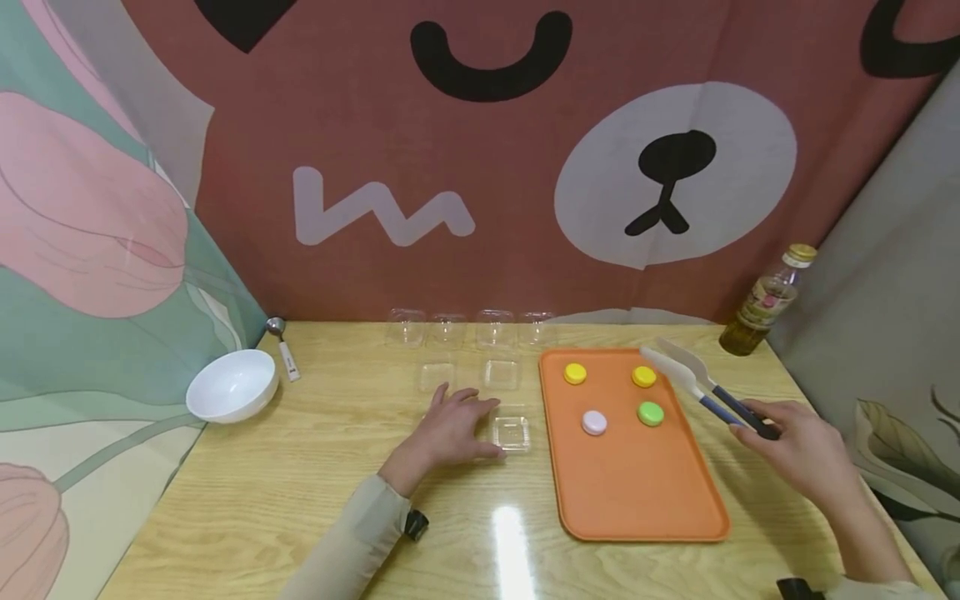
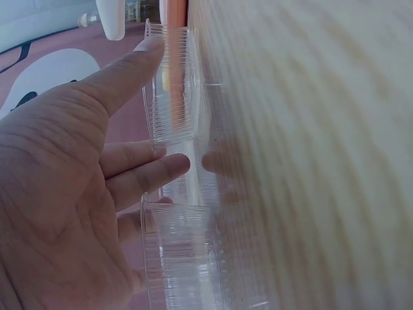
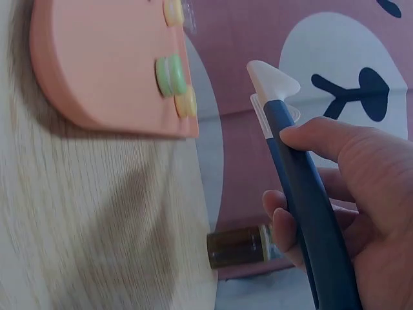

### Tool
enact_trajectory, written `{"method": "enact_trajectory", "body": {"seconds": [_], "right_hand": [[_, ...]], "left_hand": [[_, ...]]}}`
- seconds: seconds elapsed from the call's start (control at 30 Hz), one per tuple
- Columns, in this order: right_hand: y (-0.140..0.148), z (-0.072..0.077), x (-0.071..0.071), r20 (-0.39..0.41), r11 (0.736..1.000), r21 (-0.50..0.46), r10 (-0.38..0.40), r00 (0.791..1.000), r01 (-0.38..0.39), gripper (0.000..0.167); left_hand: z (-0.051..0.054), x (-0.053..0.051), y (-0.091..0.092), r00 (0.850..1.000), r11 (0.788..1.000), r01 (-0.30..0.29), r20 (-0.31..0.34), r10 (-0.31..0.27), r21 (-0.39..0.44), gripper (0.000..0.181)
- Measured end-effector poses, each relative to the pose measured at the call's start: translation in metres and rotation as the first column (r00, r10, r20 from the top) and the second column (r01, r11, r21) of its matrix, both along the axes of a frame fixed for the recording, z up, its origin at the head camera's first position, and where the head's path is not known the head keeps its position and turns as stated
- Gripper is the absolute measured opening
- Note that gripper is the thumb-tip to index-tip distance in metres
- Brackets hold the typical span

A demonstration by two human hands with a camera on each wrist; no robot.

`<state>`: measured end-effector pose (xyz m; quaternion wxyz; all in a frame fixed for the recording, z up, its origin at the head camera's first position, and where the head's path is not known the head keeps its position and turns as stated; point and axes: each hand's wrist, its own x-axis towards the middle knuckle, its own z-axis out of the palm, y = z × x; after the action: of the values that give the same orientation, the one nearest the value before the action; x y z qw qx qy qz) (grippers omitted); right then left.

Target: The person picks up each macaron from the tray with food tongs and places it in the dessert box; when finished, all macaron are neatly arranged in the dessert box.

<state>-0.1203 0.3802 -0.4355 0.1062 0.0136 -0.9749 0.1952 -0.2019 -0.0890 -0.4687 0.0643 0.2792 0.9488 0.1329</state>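
Note:
My left hand [image 1: 453,429] is over the table with thumb and fingers spread beside a small clear plastic container [image 1: 512,433]. In the left wrist view the thumb lies at the rim of this container [image 2: 171,90], and another clear container [image 2: 184,255] stands below the fingers. My right hand [image 1: 806,450] holds tongs [image 1: 723,404] with dark blue handles and whitish tips, their arms apart. The tips hover over the far right corner of an orange tray [image 1: 637,492]. On it lie two yellow macarons [image 1: 575,373] [image 1: 643,377], a pale lilac macaron [image 1: 595,422] and a green macaron [image 1: 651,413].
Several more clear containers [image 1: 495,330] stand in rows toward the back of the table. At the left are a white bowl [image 1: 232,386] and a spoon [image 1: 282,348]. A bottle with a yellow cap [image 1: 768,300] stands in the back right corner, by the printed cloth wall.

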Motion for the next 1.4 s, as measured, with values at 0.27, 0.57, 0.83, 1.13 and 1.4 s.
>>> {"method": "enact_trajectory", "body": {"seconds": [0.27,0.57,0.83,1.13,1.4], "right_hand": [[-0.016,0.0,-0.01,-0.042,0.997,0.017,0.072,0.997,-0.071,0.041],[-0.034,-0.002,-0.017,0.011,0.992,0.005,0.125,0.992,-0.125,0.041],[-0.045,-0.005,-0.023,0.031,0.984,0.005,0.175,0.984,-0.175,0.04],[-0.053,-0.01,-0.032,-0.009,0.97,0.055,0.236,0.972,-0.235,0.038],[-0.06,-0.013,-0.037,0.031,0.971,0.055,0.23,0.973,-0.231,0.038]], "left_hand": [[0.002,0.0,0.002,1.0,1.0,-0.012,-0.006,0.012,0.01,0.082],[0.002,0.0,0.002,1.0,1.0,-0.015,0.002,0.015,0.0,0.082],[0.004,0.0,0.003,1.0,1.0,-0.022,0.005,0.022,0.004,0.081],[0.005,-0.001,0.004,0.999,1.0,-0.027,0.027,0.027,0.005,0.08],[0.005,-0.002,0.003,0.999,1.0,-0.028,0.043,0.028,-0.004,0.081]]}}
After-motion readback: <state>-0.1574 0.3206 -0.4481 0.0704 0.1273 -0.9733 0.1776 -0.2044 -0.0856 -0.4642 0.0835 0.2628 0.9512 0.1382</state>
